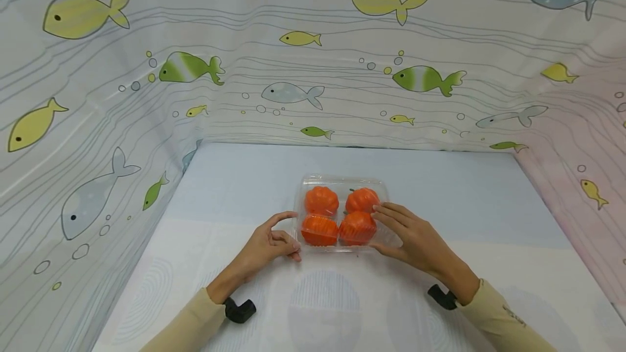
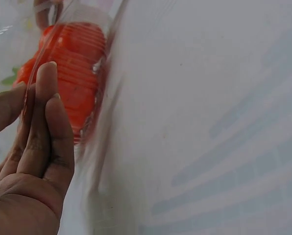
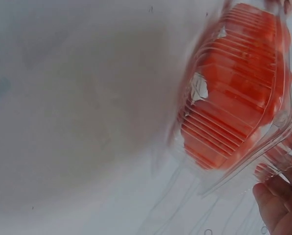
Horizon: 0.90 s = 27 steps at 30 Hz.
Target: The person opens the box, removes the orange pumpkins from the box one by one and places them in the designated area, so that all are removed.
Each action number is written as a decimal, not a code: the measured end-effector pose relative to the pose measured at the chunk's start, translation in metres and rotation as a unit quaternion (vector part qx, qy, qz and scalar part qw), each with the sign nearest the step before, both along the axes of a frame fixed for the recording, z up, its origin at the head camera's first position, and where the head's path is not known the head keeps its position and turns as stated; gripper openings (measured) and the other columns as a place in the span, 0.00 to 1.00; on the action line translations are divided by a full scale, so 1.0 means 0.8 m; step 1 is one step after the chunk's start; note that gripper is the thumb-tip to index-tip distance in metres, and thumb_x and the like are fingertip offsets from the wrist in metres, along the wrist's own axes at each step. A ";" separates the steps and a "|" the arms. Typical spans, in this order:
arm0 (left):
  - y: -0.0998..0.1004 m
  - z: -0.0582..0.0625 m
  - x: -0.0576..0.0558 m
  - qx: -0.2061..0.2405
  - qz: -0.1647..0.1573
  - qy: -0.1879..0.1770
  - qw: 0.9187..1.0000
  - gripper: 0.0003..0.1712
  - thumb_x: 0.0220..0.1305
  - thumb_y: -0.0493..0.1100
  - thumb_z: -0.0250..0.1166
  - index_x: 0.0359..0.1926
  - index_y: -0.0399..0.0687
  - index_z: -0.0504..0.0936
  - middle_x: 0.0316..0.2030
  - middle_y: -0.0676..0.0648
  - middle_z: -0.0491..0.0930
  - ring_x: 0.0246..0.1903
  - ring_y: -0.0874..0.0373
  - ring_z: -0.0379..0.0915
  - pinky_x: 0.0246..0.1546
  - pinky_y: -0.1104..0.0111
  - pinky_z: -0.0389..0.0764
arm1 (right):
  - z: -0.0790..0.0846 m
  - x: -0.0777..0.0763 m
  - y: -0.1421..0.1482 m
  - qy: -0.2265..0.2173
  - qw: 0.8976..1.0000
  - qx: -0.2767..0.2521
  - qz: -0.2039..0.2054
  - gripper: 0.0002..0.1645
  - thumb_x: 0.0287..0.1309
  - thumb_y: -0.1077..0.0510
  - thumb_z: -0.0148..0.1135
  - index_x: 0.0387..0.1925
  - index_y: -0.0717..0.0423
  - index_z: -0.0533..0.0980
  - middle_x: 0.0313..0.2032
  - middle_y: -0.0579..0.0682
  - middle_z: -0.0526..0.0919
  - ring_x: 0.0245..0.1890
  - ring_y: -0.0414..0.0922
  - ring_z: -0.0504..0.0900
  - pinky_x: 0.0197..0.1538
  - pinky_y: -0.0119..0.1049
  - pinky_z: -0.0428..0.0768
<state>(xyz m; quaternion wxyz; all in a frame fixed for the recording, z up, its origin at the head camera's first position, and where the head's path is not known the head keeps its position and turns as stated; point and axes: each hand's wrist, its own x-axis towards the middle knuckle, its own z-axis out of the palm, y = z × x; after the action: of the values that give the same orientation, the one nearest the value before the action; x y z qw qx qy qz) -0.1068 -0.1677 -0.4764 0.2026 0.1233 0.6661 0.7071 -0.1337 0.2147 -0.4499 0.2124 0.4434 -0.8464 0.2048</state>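
A clear plastic clamshell box (image 1: 342,181) sits mid-table in the head view. Inside it are several small orange pumpkins (image 1: 321,201), with green stems on some. The box's ridged front wall covers the lower parts of the near ones. At the box's near left corner, my left hand (image 1: 270,246) pinches the thin plastic rim (image 2: 33,71) between thumb and fingers, its index finger reaching up along the side. My right hand (image 1: 415,238) touches the right side with nearly straight fingers, thumb near the front corner. In the right wrist view, plastic partly covers those fingers (image 3: 283,196).
A white and pale blue tabletop (image 1: 244,173) lies under the box. Fish-printed curtains (image 1: 342,75) stand behind it and along both sides. Each wrist wears a black strap piece (image 1: 239,310) near the beige sleeve (image 1: 188,325).
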 end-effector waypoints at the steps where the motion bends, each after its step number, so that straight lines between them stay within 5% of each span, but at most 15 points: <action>1: 0.000 0.000 0.000 -0.004 0.000 0.001 1.000 0.42 0.67 0.33 0.69 0.76 0.48 0.59 0.38 0.29 0.84 0.35 0.37 0.86 0.47 0.54 0.86 | 0.000 0.000 0.000 0.001 1.000 -0.004 0.001 0.43 0.70 0.29 0.52 0.60 0.63 0.80 0.60 0.58 0.82 0.62 0.55 0.79 0.55 0.52 0.82; 27: -0.003 0.000 -0.004 -0.016 0.007 -0.005 1.000 0.43 0.65 0.36 0.73 0.75 0.53 0.62 0.36 0.33 0.85 0.35 0.38 0.87 0.48 0.55 0.85 | 0.006 -0.006 -0.001 0.005 1.000 -0.004 0.013 0.40 0.73 0.31 0.51 0.58 0.62 0.81 0.55 0.57 0.85 0.57 0.54 0.82 0.50 0.50 0.85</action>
<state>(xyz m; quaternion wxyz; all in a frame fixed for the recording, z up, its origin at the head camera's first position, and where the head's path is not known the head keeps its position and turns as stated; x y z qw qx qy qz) -0.1099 -0.1698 -0.4766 0.2030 0.1122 0.6771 0.6984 -0.1387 0.2136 -0.4451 0.2161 0.4546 -0.8385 0.2086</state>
